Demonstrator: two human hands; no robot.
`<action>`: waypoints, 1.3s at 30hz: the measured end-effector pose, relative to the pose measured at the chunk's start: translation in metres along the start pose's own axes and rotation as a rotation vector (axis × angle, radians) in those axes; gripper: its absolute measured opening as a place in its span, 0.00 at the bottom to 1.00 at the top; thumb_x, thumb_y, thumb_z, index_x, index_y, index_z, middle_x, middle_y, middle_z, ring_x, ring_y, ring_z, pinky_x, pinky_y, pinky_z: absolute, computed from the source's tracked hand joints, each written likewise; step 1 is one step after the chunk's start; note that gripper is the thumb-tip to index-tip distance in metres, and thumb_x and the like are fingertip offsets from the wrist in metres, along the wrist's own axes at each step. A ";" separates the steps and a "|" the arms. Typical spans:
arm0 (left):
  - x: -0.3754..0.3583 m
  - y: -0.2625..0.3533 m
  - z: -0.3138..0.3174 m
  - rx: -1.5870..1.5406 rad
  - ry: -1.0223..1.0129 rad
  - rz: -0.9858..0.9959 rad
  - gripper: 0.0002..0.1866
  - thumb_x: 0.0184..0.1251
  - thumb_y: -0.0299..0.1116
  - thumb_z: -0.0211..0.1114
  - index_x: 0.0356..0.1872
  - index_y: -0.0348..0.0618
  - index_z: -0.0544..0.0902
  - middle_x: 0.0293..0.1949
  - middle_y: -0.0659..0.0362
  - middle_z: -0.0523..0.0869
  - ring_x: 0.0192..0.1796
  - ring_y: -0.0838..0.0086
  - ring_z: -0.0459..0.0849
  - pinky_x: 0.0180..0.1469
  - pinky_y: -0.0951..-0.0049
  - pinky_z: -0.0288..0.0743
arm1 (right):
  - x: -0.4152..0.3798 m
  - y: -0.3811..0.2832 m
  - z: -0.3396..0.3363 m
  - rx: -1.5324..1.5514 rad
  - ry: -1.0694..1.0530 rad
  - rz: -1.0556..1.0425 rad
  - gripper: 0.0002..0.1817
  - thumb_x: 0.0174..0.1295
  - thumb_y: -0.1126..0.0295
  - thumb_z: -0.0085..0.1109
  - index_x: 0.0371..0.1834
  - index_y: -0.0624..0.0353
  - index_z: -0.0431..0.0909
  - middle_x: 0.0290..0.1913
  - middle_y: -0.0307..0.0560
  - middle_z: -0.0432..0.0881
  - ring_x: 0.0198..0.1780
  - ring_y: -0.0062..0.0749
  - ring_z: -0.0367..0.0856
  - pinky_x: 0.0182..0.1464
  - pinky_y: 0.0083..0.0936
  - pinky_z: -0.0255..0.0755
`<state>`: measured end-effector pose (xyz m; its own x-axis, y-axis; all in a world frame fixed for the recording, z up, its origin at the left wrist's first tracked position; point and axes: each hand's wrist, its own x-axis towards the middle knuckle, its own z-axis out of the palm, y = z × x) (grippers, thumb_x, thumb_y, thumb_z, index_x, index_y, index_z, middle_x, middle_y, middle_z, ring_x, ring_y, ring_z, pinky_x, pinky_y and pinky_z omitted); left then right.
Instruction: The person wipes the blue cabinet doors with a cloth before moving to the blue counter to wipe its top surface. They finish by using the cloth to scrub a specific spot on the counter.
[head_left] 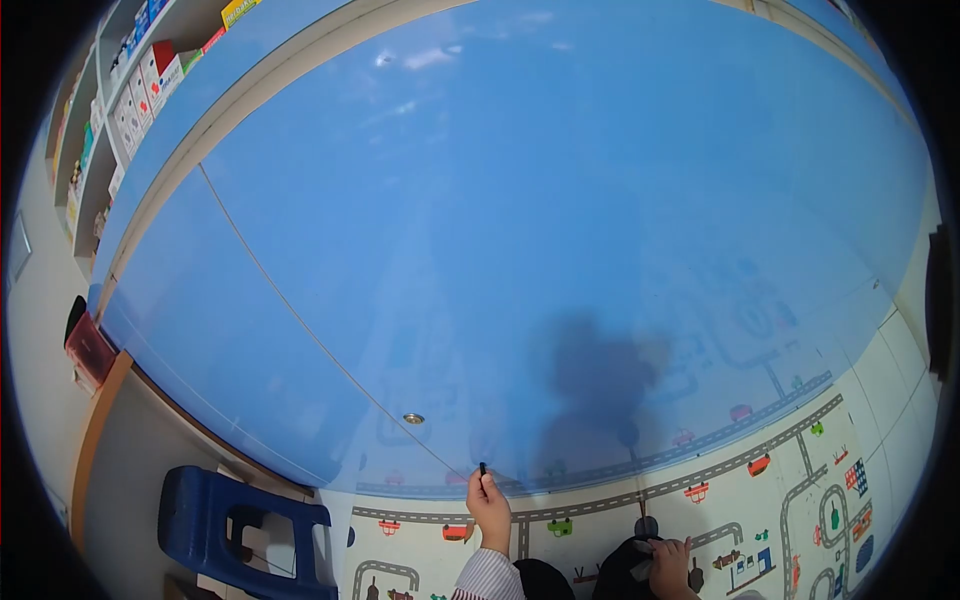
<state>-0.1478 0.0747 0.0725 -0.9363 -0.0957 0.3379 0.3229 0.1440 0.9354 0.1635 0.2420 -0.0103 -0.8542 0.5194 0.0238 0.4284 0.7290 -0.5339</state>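
Left hand (489, 507) pinches a small dark key (483, 468) upright at the blue door's (560, 220) bottom edge, lock (413, 418) up-left; right hand (668, 563) grips something dark, farther off.

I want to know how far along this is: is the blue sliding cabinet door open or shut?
Shut, as far as shows: the blue door covers the whole front with no gap, and the left hand holds a small dark key-like thing at its lower edge.

Left hand (489, 505) at blue cabinet door (520, 250)
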 end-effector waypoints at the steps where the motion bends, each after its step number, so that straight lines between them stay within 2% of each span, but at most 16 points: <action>1: -0.002 0.001 -0.001 -0.003 -0.022 -0.029 0.09 0.75 0.31 0.52 0.42 0.36 0.77 0.29 0.66 0.73 0.31 0.84 0.67 0.34 0.81 0.64 | 0.001 -0.002 0.000 0.000 0.001 -0.002 0.21 0.54 0.63 0.60 0.54 0.46 0.79 0.51 0.40 0.80 0.59 0.44 0.70 0.71 0.65 0.42; 2: -0.003 0.001 -0.001 -0.008 -0.046 -0.056 0.09 0.75 0.31 0.51 0.41 0.36 0.77 0.31 0.65 0.74 0.33 0.83 0.69 0.37 0.81 0.65 | 0.000 -0.004 -0.001 0.015 0.023 0.017 0.21 0.54 0.63 0.60 0.54 0.44 0.79 0.51 0.39 0.80 0.58 0.44 0.71 0.71 0.64 0.43; 5: 0.000 0.016 -0.001 0.006 -0.044 -0.134 0.09 0.74 0.30 0.51 0.41 0.35 0.77 0.31 0.65 0.74 0.33 0.83 0.69 0.38 0.81 0.65 | 0.000 -0.005 -0.001 0.059 0.043 0.056 0.21 0.54 0.63 0.60 0.54 0.42 0.79 0.51 0.38 0.80 0.57 0.45 0.71 0.71 0.64 0.43; 16: -0.002 0.012 -0.003 -0.006 -0.048 -0.105 0.08 0.74 0.29 0.53 0.42 0.34 0.77 0.33 0.64 0.75 0.35 0.82 0.71 0.40 0.80 0.66 | 0.006 -0.021 -0.019 0.154 0.058 0.077 0.20 0.55 0.64 0.60 0.53 0.42 0.79 0.47 0.41 0.82 0.57 0.45 0.72 0.71 0.62 0.43; 19: 0.003 0.027 0.001 -0.033 -0.046 -0.085 0.09 0.74 0.30 0.53 0.42 0.34 0.77 0.34 0.63 0.76 0.37 0.81 0.72 0.41 0.80 0.67 | 0.009 -0.020 -0.024 0.133 -0.052 0.102 0.19 0.55 0.65 0.60 0.52 0.47 0.79 0.46 0.44 0.82 0.53 0.44 0.75 0.69 0.64 0.46; 21: 0.002 0.032 0.002 -0.028 -0.038 -0.085 0.09 0.74 0.30 0.53 0.42 0.34 0.77 0.34 0.63 0.76 0.37 0.81 0.72 0.42 0.80 0.67 | 0.001 -0.019 -0.021 -0.004 0.166 -0.043 0.18 0.56 0.65 0.60 0.51 0.53 0.79 0.46 0.49 0.82 0.48 0.43 0.79 0.65 0.59 0.59; 23: 0.003 0.025 0.005 -0.029 -0.001 0.044 0.10 0.74 0.31 0.53 0.41 0.35 0.78 0.26 0.68 0.73 0.28 0.85 0.66 0.30 0.81 0.62 | -0.001 -0.018 -0.022 -0.013 0.169 -0.056 0.18 0.56 0.65 0.60 0.51 0.53 0.79 0.46 0.49 0.82 0.47 0.43 0.79 0.65 0.57 0.60; 26: -0.008 -0.007 0.003 0.008 0.002 0.028 0.10 0.74 0.31 0.53 0.41 0.35 0.78 0.27 0.68 0.73 0.28 0.85 0.67 0.30 0.81 0.63 | -0.003 -0.017 -0.024 -0.050 0.205 -0.086 0.17 0.58 0.65 0.59 0.51 0.53 0.79 0.47 0.49 0.82 0.46 0.42 0.79 0.63 0.50 0.64; 29: 0.001 0.016 0.003 -0.023 -0.008 -0.003 0.10 0.74 0.31 0.53 0.41 0.35 0.78 0.27 0.68 0.73 0.28 0.85 0.67 0.31 0.81 0.63 | -0.003 -0.017 -0.025 -0.093 0.224 -0.101 0.16 0.60 0.65 0.57 0.51 0.53 0.79 0.48 0.49 0.82 0.44 0.42 0.79 0.61 0.44 0.68; 33: 0.004 0.014 0.004 -0.077 0.016 0.021 0.10 0.74 0.31 0.53 0.41 0.35 0.78 0.27 0.68 0.73 0.28 0.86 0.67 0.31 0.82 0.63 | -0.003 -0.020 -0.030 -0.140 0.237 -0.148 0.15 0.62 0.65 0.55 0.50 0.53 0.79 0.49 0.49 0.82 0.42 0.41 0.79 0.58 0.35 0.73; 36: 0.000 0.015 0.002 -0.023 -0.004 -0.028 0.09 0.74 0.31 0.53 0.41 0.35 0.78 0.27 0.68 0.74 0.28 0.85 0.67 0.31 0.81 0.63 | 0.000 -0.029 -0.035 -0.115 0.238 -0.163 0.13 0.66 0.64 0.52 0.49 0.55 0.79 0.47 0.43 0.82 0.42 0.38 0.79 0.60 0.33 0.71; 39: -0.002 0.013 -0.002 -0.035 -0.017 -0.077 0.09 0.74 0.31 0.53 0.41 0.36 0.79 0.27 0.67 0.75 0.29 0.84 0.68 0.32 0.80 0.65 | -0.003 -0.025 -0.033 -0.110 0.220 -0.152 0.13 0.66 0.64 0.52 0.49 0.54 0.79 0.47 0.43 0.82 0.42 0.38 0.79 0.60 0.34 0.70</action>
<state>-0.1418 0.0748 0.0846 -0.9607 -0.0885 0.2630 0.2539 0.1024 0.9618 0.1646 0.2367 0.0306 -0.8318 0.4762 0.2852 0.3405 0.8435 -0.4154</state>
